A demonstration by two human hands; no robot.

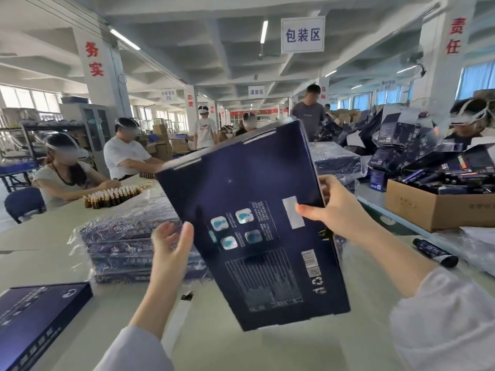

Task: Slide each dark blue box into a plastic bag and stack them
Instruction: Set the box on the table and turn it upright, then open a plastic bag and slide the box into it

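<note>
Thumb and fingers of the right hand clamp the dark blue box by its right edge, tilted above the table; left hand, fingers loosely apart, hovers at the left edge, probably to steady it for bagging.

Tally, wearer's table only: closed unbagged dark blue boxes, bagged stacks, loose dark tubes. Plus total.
Closed unbagged dark blue boxes: 2 (held box, flat box)
Bagged stacks: 2 (left stack, far stack)
Loose dark tubes: 1 (tube)
Total: 5
</note>
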